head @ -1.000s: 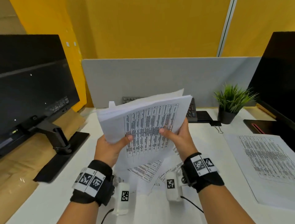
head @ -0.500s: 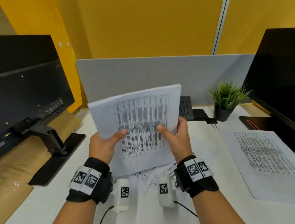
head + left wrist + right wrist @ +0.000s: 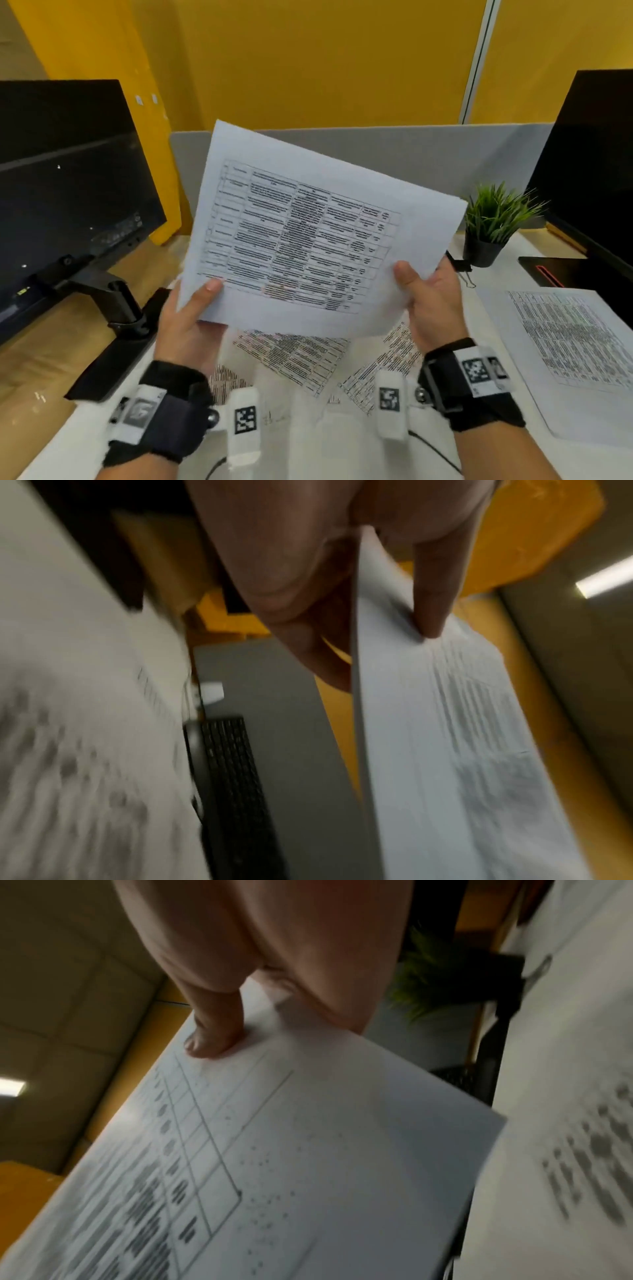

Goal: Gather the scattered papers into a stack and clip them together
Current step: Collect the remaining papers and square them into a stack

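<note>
I hold a bundle of printed papers (image 3: 308, 233) up in the air above the desk, tilted with its long side sloping down to the right. My left hand (image 3: 191, 315) pinches its lower left corner, thumb on the front. My right hand (image 3: 428, 291) pinches the lower right corner the same way. The left wrist view shows the papers (image 3: 428, 723) edge-on between thumb and fingers; the right wrist view shows my thumb pressed on the printed sheet (image 3: 308, 1150). More loose printed sheets (image 3: 301, 356) lie overlapping on the desk below. A black binder clip (image 3: 460, 269) lies near the plant.
Another printed sheet (image 3: 575, 342) lies flat on the desk at the right. A small potted plant (image 3: 489, 226) stands behind the clip. Black monitors stand at the left (image 3: 68, 192) and right (image 3: 596, 164). A keyboard (image 3: 236, 791) sits against the grey divider (image 3: 428, 154).
The bundle has swung from upright, short edge down, to a landscape tilt and risen higher. Both hands have spread apart to its lower corners.
</note>
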